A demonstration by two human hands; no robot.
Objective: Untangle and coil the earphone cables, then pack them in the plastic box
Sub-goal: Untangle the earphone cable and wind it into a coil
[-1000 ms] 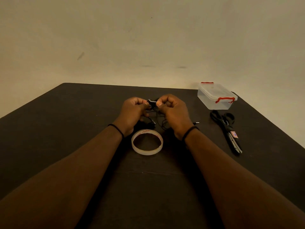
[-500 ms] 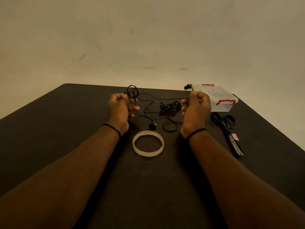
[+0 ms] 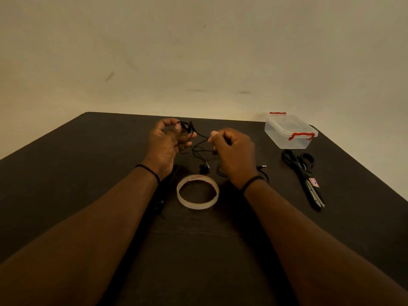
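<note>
A plain cream wall (image 3: 198, 51) fills the upper half of the view, and below it a dark brown table (image 3: 66, 173) runs toward the person.

Both bare forearms reach in from 6 o'clock, each with a thin black band at the wrist. The left hand (image 3: 164, 143), at about 11 o'clock from the table's middle, is raised with thumb and forefinger pinching a small bunched knot of the black earphone cable (image 3: 199, 136); its other fingers curl loosely below. The right hand (image 3: 234, 151), at about 1 o'clock, has its fingers curled in and pinches the same cable at its fingertips. The cable hangs slack between the two hands and drops to the table, where an earbud (image 3: 204, 168) lies just beyond the tape roll; a plug end (image 3: 262, 166) pokes out to the right of the right wrist.

A clear plastic box (image 3: 289, 133) with red clips, lid on, sits at 2 o'clock. Black-handled scissors (image 3: 304, 175) lie just nearer than it. A clear tape roll (image 3: 198, 192) lies flat between the wrists.
</note>
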